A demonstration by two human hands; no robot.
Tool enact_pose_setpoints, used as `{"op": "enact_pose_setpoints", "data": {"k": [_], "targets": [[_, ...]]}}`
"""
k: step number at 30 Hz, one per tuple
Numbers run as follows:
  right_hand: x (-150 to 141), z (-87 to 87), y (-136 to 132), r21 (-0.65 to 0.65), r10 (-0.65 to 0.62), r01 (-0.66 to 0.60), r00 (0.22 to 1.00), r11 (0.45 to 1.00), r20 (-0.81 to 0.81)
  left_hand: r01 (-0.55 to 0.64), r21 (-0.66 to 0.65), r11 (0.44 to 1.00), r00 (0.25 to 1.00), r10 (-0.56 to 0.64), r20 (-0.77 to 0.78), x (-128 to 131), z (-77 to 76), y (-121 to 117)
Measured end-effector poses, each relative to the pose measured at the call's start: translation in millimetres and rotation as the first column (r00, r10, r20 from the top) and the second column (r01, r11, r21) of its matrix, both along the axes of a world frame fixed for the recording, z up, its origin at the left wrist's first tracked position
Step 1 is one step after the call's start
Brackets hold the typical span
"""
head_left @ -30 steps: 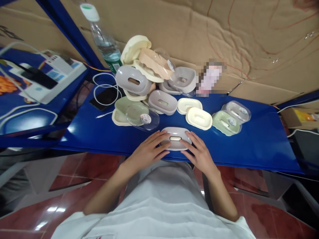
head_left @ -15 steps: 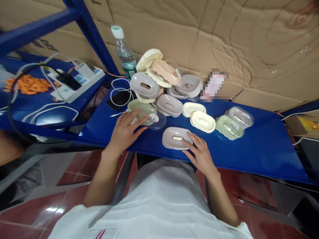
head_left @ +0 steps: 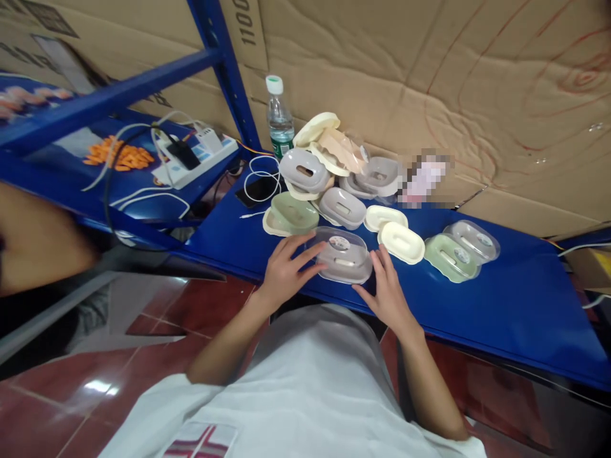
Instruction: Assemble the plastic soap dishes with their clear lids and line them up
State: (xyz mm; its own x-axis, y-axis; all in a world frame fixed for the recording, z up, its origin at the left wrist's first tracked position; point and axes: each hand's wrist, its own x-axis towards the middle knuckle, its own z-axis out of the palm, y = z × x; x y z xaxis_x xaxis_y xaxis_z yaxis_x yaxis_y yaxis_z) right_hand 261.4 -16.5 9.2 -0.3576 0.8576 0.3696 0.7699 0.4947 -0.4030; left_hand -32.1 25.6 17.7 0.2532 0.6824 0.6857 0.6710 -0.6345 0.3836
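A grey oval soap dish [head_left: 344,273] lies near the table's front edge, with a pale slot in its middle. Over it sits a clear plastic lid [head_left: 353,242] bearing a round sticker, seemingly not quite lined up at the left. My left hand [head_left: 289,268] grips the lid's left end, fingers on top and thumb low. At the right end, my right hand [head_left: 389,289] holds the dish edge between its fingers and thumb. Behind are a green dish [head_left: 294,213], a second grey dish [head_left: 342,208] and two cream pieces [head_left: 401,243].
Green and grey lidded dishes [head_left: 451,257] stand to the right. A pile of cream and grey parts [head_left: 305,170] and a water bottle [head_left: 280,121] are at the back. Cables, a phone [head_left: 258,191] and a power strip [head_left: 205,156] lie left, beside a blue frame post [head_left: 233,76].
My left hand has carried the clear lid from beside the green dish rightward onto the grey dish. My right hand stays at the dish's right end. The camera view has shifted.
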Motion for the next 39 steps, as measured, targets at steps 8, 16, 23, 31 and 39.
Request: {"op": "enact_pose_setpoints", "data": {"k": [8, 16, 23, 31, 39], "targets": [[-1.2, -1.9, 8.0, -0.101, 0.035, -0.042, 0.997, 0.994, -0.072, 0.128, -0.018, 0.992, 0.988, -0.129, -0.081, 15.7, -14.1, -9.4], [3.0, 0.0, 10.4, -0.148, 0.006, -0.036, 0.981, 0.988, -0.196, 0.259, -0.236, 0.936, 0.965, -0.242, 0.1, 11.1, -19.0, -4.2], [4.5, 1.4, 9.4, -0.16, -0.008, -0.032, 0.97, 0.987, -0.245, 0.26, -0.366, 0.894, 0.961, -0.201, 0.191, 8.0, -15.0, -2.5], [2.9, 7.6, 7.3, -0.201, 0.069, -0.105, 0.981, 0.974, -0.18, 0.278, -0.327, 0.903, 0.956, -0.227, 0.186, 6.9, -20.4, 0.4], [1.2, 6.4, 5.7, -0.118, 0.1, -0.109, 0.992, 0.987, -0.08, 0.251, -0.391, 0.886, 0.962, -0.183, 0.203, 6.5, -21.3, -1.5]]}}
